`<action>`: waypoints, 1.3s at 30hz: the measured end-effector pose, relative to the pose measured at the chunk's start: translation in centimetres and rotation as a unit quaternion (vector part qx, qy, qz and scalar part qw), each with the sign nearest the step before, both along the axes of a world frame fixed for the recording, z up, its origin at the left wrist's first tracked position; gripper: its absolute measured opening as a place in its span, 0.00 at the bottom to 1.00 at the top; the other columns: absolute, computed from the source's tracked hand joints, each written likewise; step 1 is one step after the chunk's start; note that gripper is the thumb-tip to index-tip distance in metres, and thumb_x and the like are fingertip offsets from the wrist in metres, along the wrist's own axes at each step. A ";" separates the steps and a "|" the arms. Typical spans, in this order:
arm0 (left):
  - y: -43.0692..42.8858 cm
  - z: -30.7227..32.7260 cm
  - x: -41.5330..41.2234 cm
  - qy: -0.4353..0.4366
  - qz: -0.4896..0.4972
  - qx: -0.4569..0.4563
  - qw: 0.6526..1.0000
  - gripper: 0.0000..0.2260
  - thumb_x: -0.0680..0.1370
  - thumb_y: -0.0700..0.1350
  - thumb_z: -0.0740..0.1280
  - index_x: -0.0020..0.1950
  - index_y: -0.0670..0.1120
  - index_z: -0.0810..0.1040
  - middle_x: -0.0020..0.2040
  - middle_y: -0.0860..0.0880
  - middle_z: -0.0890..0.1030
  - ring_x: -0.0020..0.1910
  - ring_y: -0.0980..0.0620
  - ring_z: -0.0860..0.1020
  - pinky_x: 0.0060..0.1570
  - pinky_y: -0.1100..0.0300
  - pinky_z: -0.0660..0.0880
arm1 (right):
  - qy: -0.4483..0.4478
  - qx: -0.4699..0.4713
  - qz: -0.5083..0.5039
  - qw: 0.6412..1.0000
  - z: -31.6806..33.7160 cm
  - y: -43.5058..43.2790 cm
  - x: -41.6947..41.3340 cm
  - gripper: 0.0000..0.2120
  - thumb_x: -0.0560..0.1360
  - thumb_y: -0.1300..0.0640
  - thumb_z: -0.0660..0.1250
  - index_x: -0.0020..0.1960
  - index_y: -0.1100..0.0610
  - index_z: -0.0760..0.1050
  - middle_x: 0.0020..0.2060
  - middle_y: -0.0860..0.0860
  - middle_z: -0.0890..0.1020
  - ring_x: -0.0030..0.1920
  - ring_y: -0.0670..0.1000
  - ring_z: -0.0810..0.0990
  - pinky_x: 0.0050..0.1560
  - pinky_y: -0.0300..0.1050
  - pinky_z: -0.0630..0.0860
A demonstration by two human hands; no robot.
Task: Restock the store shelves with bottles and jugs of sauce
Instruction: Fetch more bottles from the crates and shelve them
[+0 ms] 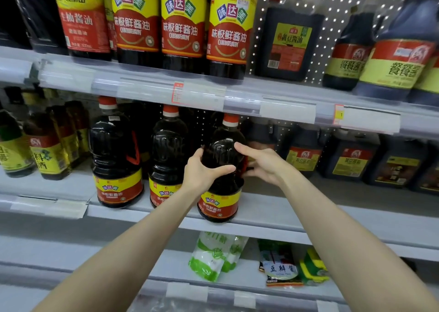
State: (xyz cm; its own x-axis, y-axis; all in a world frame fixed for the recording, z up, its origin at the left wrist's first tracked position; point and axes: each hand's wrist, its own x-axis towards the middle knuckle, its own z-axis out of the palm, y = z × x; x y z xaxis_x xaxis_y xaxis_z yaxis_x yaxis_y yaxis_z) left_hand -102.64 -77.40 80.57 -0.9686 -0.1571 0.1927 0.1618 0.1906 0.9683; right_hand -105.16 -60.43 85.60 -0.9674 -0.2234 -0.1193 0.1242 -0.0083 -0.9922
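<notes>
Jug [223,185] at centre frame is standing label-out beside 2 matching jugs [166,150]. Left hand [202,171] is gripping its shoulder, right hand [263,166] curling round its handle [244,164], likely steadying it.

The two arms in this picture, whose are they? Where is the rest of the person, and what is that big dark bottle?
The camera sits on a person's head and looks forward and down. That is why you see only their arms reaching out, not the rest of them. There is no machine here. The left hand and the right hand both grip one dark jug of sauce with a red cap, at the front edge of the middle shelf. Two matching jugs stand beside it on the left. Tall bottles with yellow and red labels stand on the shelf above. Green and white bags lie on the shelf below.
</notes>
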 end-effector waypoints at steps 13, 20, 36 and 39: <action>-1.2 -4.6 1.5 -0.009 -0.068 0.029 0.997 0.25 0.77 0.42 0.69 0.73 0.51 0.66 0.59 0.61 0.75 0.60 0.63 0.73 0.59 0.67 0.69 | 0.106 0.045 -0.091 0.989 -5.8 -1.6 3.7 0.24 0.77 0.47 0.66 0.71 0.46 0.64 0.57 0.36 0.73 0.61 0.44 0.72 0.66 0.49 0.70; -1.7 -4.9 1.3 -0.030 -0.134 0.035 0.990 0.25 0.80 0.46 0.64 0.75 0.52 0.62 0.64 0.60 0.73 0.57 0.70 0.73 0.55 0.70 0.72 | 0.076 -0.009 -0.097 0.992 -9.7 -3.3 5.0 0.28 0.80 0.47 0.61 0.76 0.38 0.53 0.72 0.44 0.69 0.69 0.49 0.70 0.67 0.59 0.70; -1.2 -8.0 0.3 0.010 -0.053 0.003 0.999 0.45 0.64 0.74 0.66 0.76 0.54 0.61 0.70 0.55 0.72 0.70 0.55 0.69 0.67 0.49 0.70 | 0.015 -0.076 -0.065 0.995 -9.8 -2.5 3.4 0.26 0.81 0.52 0.60 0.76 0.41 0.57 0.67 0.48 0.73 0.51 0.42 0.77 0.48 0.45 0.77; -1.4 -7.4 1.0 -0.002 -0.081 0.020 0.997 0.40 0.70 0.65 0.68 0.77 0.53 0.58 0.72 0.55 0.70 0.71 0.56 0.67 0.70 0.50 0.67 | 0.019 -0.071 -0.067 0.995 -9.9 -2.5 3.4 0.26 0.81 0.51 0.60 0.76 0.42 0.57 0.66 0.47 0.73 0.52 0.41 0.76 0.52 0.46 0.76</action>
